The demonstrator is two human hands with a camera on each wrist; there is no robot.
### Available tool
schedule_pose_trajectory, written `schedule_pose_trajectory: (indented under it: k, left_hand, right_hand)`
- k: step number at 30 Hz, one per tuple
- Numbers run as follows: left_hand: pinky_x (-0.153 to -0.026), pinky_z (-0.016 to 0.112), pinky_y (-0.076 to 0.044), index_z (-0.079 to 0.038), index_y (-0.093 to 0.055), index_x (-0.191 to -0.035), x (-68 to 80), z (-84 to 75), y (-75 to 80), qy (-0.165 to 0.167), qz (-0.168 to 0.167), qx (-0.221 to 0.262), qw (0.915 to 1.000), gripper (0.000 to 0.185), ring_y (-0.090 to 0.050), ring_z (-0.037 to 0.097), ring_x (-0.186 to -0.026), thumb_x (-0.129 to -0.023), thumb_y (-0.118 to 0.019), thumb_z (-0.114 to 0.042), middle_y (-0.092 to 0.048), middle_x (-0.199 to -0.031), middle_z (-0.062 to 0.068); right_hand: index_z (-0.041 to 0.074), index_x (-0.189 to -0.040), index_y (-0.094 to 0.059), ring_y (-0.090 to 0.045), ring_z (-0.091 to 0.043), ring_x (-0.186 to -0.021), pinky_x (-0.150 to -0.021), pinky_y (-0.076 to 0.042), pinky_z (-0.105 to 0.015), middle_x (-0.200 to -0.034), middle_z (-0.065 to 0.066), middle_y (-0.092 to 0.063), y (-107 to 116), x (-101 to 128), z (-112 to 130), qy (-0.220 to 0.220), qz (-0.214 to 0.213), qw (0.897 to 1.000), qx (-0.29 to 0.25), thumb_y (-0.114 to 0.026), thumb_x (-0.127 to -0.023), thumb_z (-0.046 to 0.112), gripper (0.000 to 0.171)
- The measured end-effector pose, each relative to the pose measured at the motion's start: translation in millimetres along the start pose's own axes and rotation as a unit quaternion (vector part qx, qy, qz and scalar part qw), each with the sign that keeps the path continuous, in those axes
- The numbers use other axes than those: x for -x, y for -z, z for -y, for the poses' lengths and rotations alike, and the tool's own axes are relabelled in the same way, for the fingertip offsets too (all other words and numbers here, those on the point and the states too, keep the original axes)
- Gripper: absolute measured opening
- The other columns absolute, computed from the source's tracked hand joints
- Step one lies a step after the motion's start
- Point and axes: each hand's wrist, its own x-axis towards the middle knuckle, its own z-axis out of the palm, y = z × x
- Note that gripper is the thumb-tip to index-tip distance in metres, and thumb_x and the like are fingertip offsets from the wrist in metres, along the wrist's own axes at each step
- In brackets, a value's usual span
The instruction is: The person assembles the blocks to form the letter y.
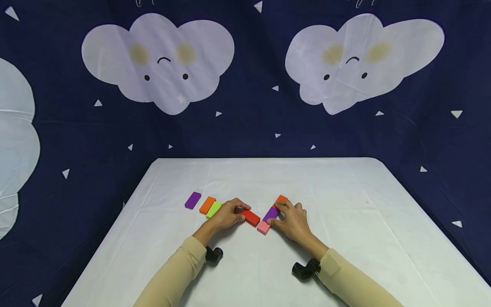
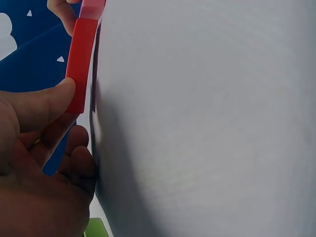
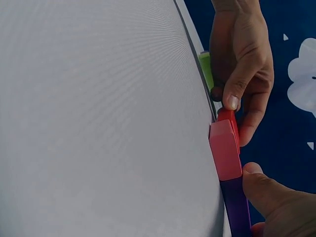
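In the head view my left hand (image 1: 227, 214) pinches one end of a red block (image 1: 251, 218) between thumb and fingers. The block's other end reaches close to a pink block (image 1: 263, 227). That pink block is the near end of a slanted row, followed by a purple block (image 1: 271, 214) and an orange block (image 1: 281, 198). My right hand (image 1: 294, 221) grips the row around the purple block. Its thumb (image 3: 254, 170) lies by the seam of pink and purple in the right wrist view. The left thumb (image 2: 61, 94) presses the red block's face in the left wrist view.
Left of the left hand, a green block (image 1: 213, 209), another orange block (image 1: 207, 205) and another purple block (image 1: 193, 200) lie on the white table (image 1: 345, 192). A dark blue cloth (image 1: 253, 128) with clouds hangs behind the table's far edge.
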Motion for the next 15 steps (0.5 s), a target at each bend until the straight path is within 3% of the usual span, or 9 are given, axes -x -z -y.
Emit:
schedule_pose_trajectory:
  k: [15]
  left_hand:
    - [-0.074,0.026,-0.036,-0.010,-0.069,-0.109,-1.5,-3.4,-0.8,-0.008,0.014,-0.012,0.9998,0.031,-0.046,0.015,-0.085,-0.080,-0.067,0.001,-0.064,-0.107,0.006]
  right_hand:
    - [0.013,-0.123,-0.063,-0.044,-0.025,-0.090,-0.072,-0.029,-0.036,-0.124,-0.002,-0.060,0.6,1.1,1.5,-0.001,-0.002,1.000,-0.002,-0.076,-0.071,0.047,0.063]
